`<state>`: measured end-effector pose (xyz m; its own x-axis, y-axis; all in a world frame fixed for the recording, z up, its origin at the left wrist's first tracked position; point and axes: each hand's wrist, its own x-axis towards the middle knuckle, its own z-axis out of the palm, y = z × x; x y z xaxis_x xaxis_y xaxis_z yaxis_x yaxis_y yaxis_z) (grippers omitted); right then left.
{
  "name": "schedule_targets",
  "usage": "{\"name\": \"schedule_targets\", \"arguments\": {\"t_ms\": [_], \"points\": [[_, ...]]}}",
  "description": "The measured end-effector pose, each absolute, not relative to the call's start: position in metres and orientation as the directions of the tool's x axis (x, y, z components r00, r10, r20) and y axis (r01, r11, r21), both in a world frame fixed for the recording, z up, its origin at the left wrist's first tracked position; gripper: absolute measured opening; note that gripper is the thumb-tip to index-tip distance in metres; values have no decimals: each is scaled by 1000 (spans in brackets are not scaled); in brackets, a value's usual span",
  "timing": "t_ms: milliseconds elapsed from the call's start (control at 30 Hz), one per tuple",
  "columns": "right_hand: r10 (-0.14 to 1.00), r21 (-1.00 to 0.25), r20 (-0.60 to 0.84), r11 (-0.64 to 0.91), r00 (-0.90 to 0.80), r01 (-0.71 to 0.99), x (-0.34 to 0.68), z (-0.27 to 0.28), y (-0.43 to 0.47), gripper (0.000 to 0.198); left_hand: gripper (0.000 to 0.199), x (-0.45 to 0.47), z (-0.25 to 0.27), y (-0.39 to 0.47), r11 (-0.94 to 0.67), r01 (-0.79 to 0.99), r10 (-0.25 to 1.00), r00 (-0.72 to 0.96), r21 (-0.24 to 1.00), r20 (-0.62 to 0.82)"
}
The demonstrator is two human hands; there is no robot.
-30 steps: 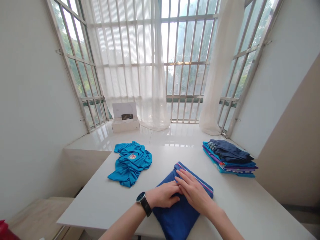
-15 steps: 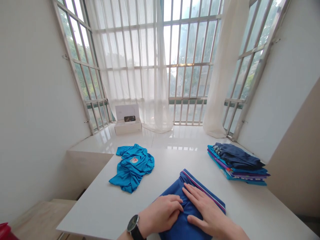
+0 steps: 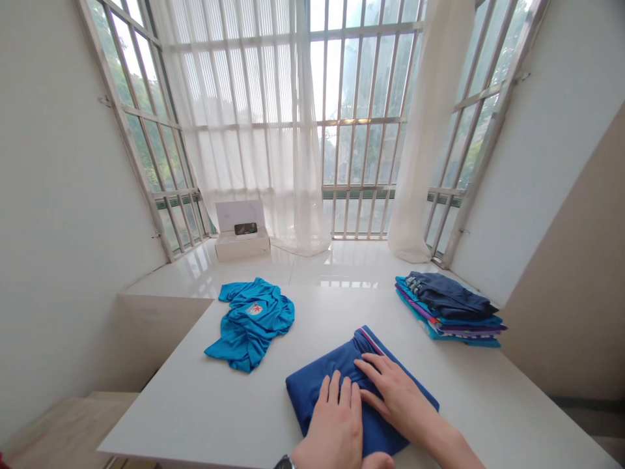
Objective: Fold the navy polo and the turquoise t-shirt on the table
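A dark blue garment (image 3: 322,371), folded into a flat bundle with a red and white stripe along one edge, lies at the front of the table. My left hand (image 3: 336,417) rests on its near middle, fingers stretched out, palm down. Just to the right, my right hand (image 3: 390,391) also lies flat on the cloth with its fingers apart, close to the striped edge. Both hands press on the fabric and grip nothing. Part of a watch shows at my left wrist.
On the white table (image 3: 185,404), a crumpled bright blue shirt (image 3: 258,319) with a badge lies to the left. A stack of folded clothes (image 3: 449,309) stands at the right. Behind, a white box (image 3: 243,244) with a dark phone-like object (image 3: 245,228) sits on the window ledge.
My left hand has gone from curled fingers to lying flat on the garment. More of the garment's left side now shows. My right hand stays on the cloth. The view has shifted slightly.
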<state>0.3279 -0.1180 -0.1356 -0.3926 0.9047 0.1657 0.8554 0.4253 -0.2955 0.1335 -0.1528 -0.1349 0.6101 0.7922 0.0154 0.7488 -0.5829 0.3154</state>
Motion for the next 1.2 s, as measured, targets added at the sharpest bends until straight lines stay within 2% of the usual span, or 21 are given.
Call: {"name": "schedule_targets", "arguments": {"t_ms": [100, 233, 400, 500, 633, 733, 867, 933, 1000, 1100, 1200], "points": [[879, -305, 169, 477, -446, 824, 334, -127, -112, 43, 114, 146, -144, -156, -523, 792, 834, 551, 316, -1], [865, -296, 166, 502, -473, 813, 340, -137, -102, 51, 119, 165, -150, -157, -434, 838, 888, 460, 330, -1], [901, -337, 126, 433, -415, 836, 337, -153, -100, 52, 122, 180, -142, -157, -328, 881, 933, 359, 341, -29], [932, -405, 144, 363, -334, 839, 334, -156, -105, 47, 122, 177, -141, -157, -348, 876, 928, 373, 335, -13], [953, -518, 186, 302, -239, 800, 330, -160, -110, 41, 113, 165, -142, -159, -457, 845, 887, 458, 278, 65], [949, -608, 278, 294, -149, 738, 331, -160, -116, 38, 111, 158, -137, -162, -524, 819, 850, 521, 234, 78], [864, -694, 483, 281, 139, 663, 336, -156, -142, 35, 116, 159, -127, -170, -549, 797, 827, 562, 252, 24], [802, -726, 533, 269, 270, 633, 339, -154, -164, 33, 119, 165, -128, -176, -548, 796, 826, 563, 258, 16], [766, -757, 538, 257, 351, 600, 341, -156, -190, 30, 118, 173, -132, -182, -547, 805, 831, 555, 230, 31], [760, -807, 496, 225, 420, 545, 347, -164, -226, 29, 105, 180, -145, -189, -550, 821, 835, 542, 152, 98], [764, -857, 436, 192, 476, 478, 359, -178, -251, 31, 93, 174, -163, -192, -633, 763, 774, 619, 131, 136]]}}
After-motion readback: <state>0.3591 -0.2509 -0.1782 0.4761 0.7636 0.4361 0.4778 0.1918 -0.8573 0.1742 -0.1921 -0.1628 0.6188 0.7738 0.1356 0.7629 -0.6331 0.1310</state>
